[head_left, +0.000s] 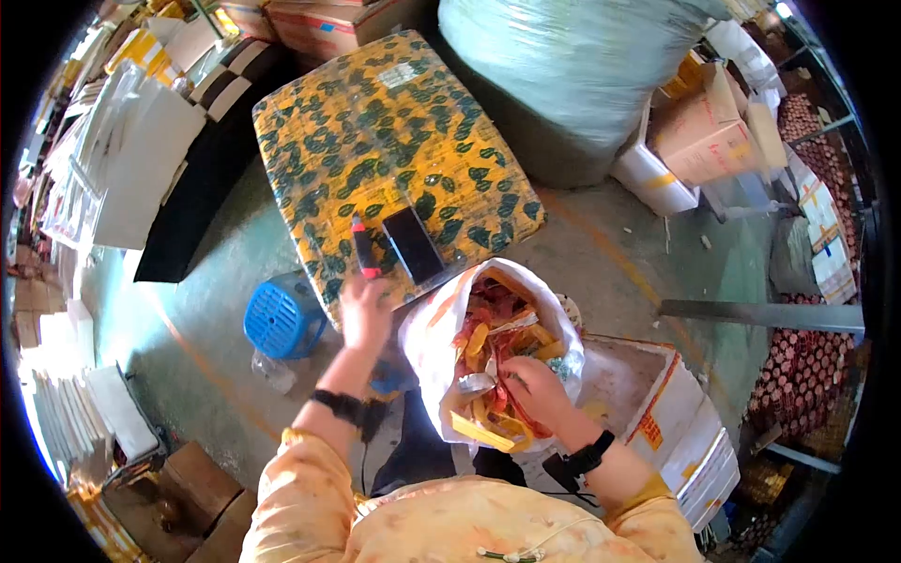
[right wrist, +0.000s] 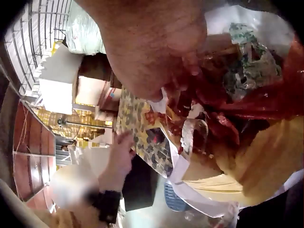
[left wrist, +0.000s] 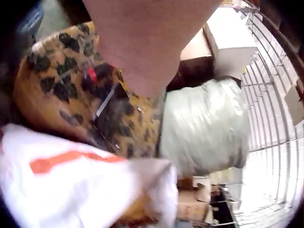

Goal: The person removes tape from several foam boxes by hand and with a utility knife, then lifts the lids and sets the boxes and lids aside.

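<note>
In the head view my left hand (head_left: 366, 314) reaches over the near edge of a large package (head_left: 375, 122) wrapped in yellow, leaf-patterned film. Its fingers are extended at the lower end of a red-and-black handled tool (head_left: 363, 246). A black phone (head_left: 413, 244) lies beside that tool. My right hand (head_left: 535, 385) is inside a white sack (head_left: 434, 324), its fingers bent among crumpled red and yellow scraps (head_left: 477, 338). Close up in the right wrist view, its fingertips (right wrist: 192, 68) meet the red scraps; I cannot tell whether they pinch any.
A blue plastic stool (head_left: 282, 319) stands left of the package. To the right of the sack is an open white foam box (head_left: 624, 375). A huge pale green wrapped bundle (head_left: 572, 84) rises behind, near cardboard boxes (head_left: 704, 127). White foam sheets (head_left: 131, 159) stack up at left.
</note>
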Motion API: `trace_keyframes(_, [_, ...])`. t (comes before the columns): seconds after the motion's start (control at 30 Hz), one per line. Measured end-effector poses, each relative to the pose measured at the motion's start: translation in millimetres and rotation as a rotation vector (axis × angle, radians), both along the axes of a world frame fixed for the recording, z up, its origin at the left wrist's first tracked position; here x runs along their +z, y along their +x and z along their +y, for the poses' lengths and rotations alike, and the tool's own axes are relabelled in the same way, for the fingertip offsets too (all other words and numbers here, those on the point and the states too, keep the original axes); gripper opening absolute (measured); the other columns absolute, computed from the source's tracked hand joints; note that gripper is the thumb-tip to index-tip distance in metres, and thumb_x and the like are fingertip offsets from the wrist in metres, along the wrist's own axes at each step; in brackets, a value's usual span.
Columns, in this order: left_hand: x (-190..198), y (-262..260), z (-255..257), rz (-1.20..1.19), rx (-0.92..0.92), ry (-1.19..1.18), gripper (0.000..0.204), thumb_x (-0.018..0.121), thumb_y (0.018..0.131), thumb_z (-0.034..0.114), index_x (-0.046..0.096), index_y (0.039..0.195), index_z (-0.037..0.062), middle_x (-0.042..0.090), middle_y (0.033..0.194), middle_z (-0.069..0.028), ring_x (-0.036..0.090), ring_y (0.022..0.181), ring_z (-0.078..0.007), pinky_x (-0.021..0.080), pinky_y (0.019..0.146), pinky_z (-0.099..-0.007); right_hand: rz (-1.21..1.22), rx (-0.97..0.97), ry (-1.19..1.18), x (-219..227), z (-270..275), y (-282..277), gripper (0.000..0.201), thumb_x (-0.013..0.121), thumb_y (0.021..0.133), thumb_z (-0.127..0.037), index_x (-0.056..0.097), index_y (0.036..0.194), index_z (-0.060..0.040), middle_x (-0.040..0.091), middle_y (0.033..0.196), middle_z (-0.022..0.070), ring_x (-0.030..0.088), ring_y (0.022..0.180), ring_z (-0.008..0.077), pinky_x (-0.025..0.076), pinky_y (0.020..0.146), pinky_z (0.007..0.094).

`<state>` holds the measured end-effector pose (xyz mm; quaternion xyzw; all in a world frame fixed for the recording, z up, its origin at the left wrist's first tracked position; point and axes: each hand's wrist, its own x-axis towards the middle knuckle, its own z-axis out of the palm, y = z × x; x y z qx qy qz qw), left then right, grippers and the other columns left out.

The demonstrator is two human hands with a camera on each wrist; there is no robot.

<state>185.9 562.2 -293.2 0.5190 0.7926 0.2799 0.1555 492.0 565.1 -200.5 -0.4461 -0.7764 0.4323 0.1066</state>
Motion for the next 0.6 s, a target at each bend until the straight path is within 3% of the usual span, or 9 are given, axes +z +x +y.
trace_keyframes(0.07, [-31, -22, 9, 0.242, -0.011, -0.348, 0.049, 0.063, 0.075, 0.020, 0.050, 0.122, 0.0229, 0.027, 0.139, -0.0145, 0.036, 0.121, -0.0363, 0.040, 0.093, -0.0430, -0.049, -0.034, -0.031, 16, 4, 7, 0.020, 0.056, 0.079, -0.009, 0.058, 0.098, -0.0018, 0.059, 0.099, 0.0160, 0.054, 0.094, 0.0344, 0.043, 0.083, 0.0394])
trace_keyframes(0.13, [-51, -27, 18, 0.178, -0.038, -0.618, 0.063, 0.062, 0.078, 0.026, 0.034, 0.135, 0.0324, 0.007, 0.147, -0.0111, 0.028, 0.126, -0.0391, 0.038, 0.095, -0.0438, -0.104, -0.042, -0.013, 27, 3, 22, 0.022, 0.055, 0.079, -0.009, 0.058, 0.100, -0.0041, 0.059, 0.101, 0.0134, 0.053, 0.097, 0.0326, 0.043, 0.085, 0.0384])
trace_keyframes(0.17, [-65, -28, 20, 0.112, -0.019, -0.638, 0.062, 0.057, 0.080, 0.036, 0.030, 0.136, 0.0370, 0.007, 0.147, -0.0130, 0.027, 0.126, -0.0422, 0.036, 0.097, -0.0459, -0.106, -0.069, 0.012, 28, -4, 34, 0.022, 0.055, 0.079, -0.010, 0.059, 0.100, -0.0048, 0.059, 0.102, 0.0128, 0.053, 0.098, 0.0322, 0.043, 0.085, 0.0383])
trace_keyframes(0.27, [-102, -25, 23, 0.383, -0.023, -0.460, 0.062, 0.060, 0.078, 0.037, 0.034, 0.134, 0.0339, 0.020, 0.142, -0.0157, 0.033, 0.123, -0.0386, 0.037, 0.096, -0.0459, -0.169, -0.139, -0.029, 35, -25, 68, 0.024, 0.054, 0.080, -0.011, 0.058, 0.103, -0.0069, 0.059, 0.105, 0.0117, 0.052, 0.102, 0.0305, 0.041, 0.089, 0.0387])
trace_keyframes(0.33, [-66, -12, 44, 0.255, 0.049, -0.598, 0.052, 0.059, 0.080, 0.034, 0.041, 0.128, 0.0292, 0.031, 0.135, -0.0186, 0.035, 0.121, -0.0369, 0.040, 0.091, -0.0439, -0.216, -0.187, -0.073, 45, -32, 83, 0.025, 0.054, 0.081, -0.012, 0.058, 0.105, -0.0070, 0.059, 0.105, 0.0119, 0.052, 0.102, 0.0307, 0.041, 0.089, 0.0388])
trace_keyframes(0.4, [-99, -19, 44, 0.194, 0.137, -0.415, 0.032, 0.067, 0.072, 0.022, 0.054, 0.101, 0.0190, 0.046, 0.108, -0.0139, 0.049, 0.099, -0.0359, 0.044, 0.079, -0.0451, -0.240, -0.219, -0.098, 44, -43, 97, 0.025, 0.053, 0.082, -0.013, 0.057, 0.106, -0.0072, 0.059, 0.105, 0.0115, 0.052, 0.101, 0.0309, 0.041, 0.088, 0.0389])
trace_keyframes(0.43, [-100, -21, 47, 0.115, 0.175, -0.390, 0.027, 0.067, 0.071, 0.015, 0.049, 0.092, 0.0147, 0.046, 0.101, -0.0148, 0.051, 0.093, -0.0358, 0.045, 0.075, -0.0444, -0.245, -0.224, -0.113, 43, -46, 101, 0.025, 0.053, 0.082, -0.014, 0.057, 0.106, -0.0074, 0.059, 0.104, 0.0112, 0.052, 0.101, 0.0310, 0.041, 0.088, 0.0390])
trace_keyframes(0.53, [-133, -37, 36, 0.096, 0.144, -0.249, 0.030, 0.064, 0.071, 0.008, 0.043, 0.092, 0.0094, 0.049, 0.092, -0.0138, 0.055, 0.081, -0.0317, 0.046, 0.068, -0.0401, -0.245, -0.182, -0.147, 55, -41, 97, 0.023, 0.052, 0.084, -0.011, 0.056, 0.106, -0.0054, 0.058, 0.106, 0.0118, 0.053, 0.099, 0.0297, 0.042, 0.086, 0.0369])
trace_keyframes(0.6, [-157, -48, 25, -0.575, 0.571, -0.201, 0.026, 0.062, 0.072, 0.007, 0.042, 0.090, 0.0081, 0.051, 0.081, -0.0091, 0.055, 0.070, -0.0243, 0.047, 0.059, -0.0347, -0.207, -0.166, -0.152, 53, -43, 96, 0.023, 0.052, 0.084, -0.011, 0.056, 0.106, -0.0057, 0.058, 0.105, 0.0114, 0.053, 0.098, 0.0301, 0.043, 0.086, 0.0370])
